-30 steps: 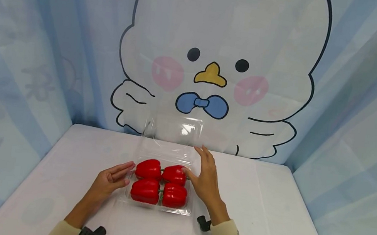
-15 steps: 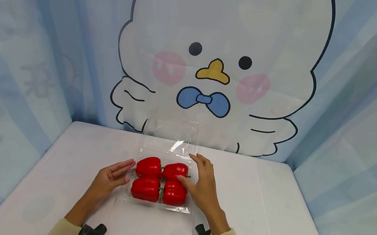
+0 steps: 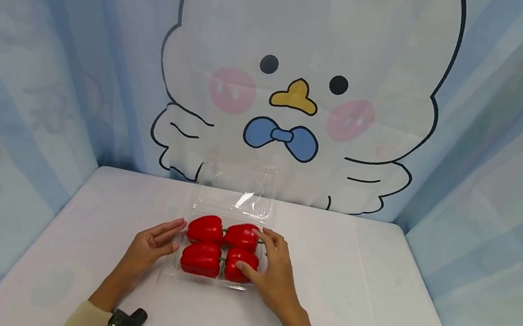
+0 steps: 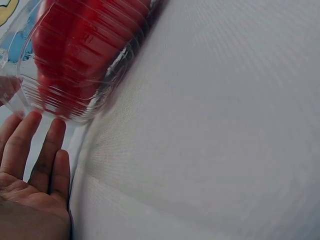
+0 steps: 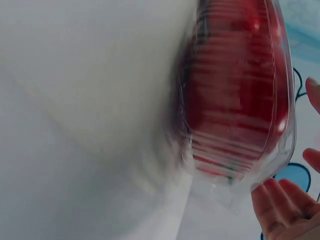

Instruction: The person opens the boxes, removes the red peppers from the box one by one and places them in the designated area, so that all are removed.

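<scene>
In the head view, a clear plastic clamshell box point(image 3: 209, 281) holds red bell peppers in two rows. Its lid point(image 3: 234, 187) stands raised at the back. My left hand point(image 3: 150, 244) is at the box's left side, fingers extended; the left wrist view has its fingertips point(image 4: 59, 125) right at the ribbed wall. Over the box's right side, my right hand point(image 3: 275, 275) has its thumb across the front right pepper point(image 3: 238, 257) and its fingers by the back right pepper point(image 3: 242, 236). Fingertips point(image 5: 270, 186) meet the box's edge in the right wrist view.
A white cloth-covered table point(image 3: 353, 297) lies under the box. Behind it hangs a curtain point(image 3: 391, 48) printed with a cartoon bird, close to the raised lid. Black camera mounts point(image 3: 128, 320) sit at both wrists.
My right hand has come down from near the back right corner, toward the front of the box. My left hand has stayed at the left side. The lid remains raised.
</scene>
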Tool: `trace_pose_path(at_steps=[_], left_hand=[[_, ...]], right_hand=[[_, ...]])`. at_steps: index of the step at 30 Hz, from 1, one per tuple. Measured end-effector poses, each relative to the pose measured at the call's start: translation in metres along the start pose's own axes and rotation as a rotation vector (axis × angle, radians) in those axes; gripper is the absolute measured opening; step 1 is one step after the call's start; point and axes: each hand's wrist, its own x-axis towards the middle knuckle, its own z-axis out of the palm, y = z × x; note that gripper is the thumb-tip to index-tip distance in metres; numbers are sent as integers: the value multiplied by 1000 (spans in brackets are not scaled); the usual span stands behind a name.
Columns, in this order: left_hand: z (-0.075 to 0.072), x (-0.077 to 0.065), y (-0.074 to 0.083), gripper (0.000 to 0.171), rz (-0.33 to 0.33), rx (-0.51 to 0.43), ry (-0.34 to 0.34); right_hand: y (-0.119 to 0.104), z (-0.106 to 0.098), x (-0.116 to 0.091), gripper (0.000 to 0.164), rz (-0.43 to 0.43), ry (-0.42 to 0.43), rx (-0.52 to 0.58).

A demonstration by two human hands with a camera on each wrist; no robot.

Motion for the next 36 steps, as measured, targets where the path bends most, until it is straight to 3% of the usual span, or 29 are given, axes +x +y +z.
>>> trace_pose_path(at_steps=[6,18,27,36], left_hand=[[0,-2,0,63,3,-8,1],[1,-6,6,63,-4,-3,2],[2,-5,5,63,-5,12,2],[2,-4,5,64,-16,7,4]], right_hand=[[-5,4,-9,75,-20,-10,-9],[-14,12,-11,68,-14,-94,-126],[-23,17,-8,66,-54,-56,-267],[-31,19,-4,66,-39,-56,-369]])
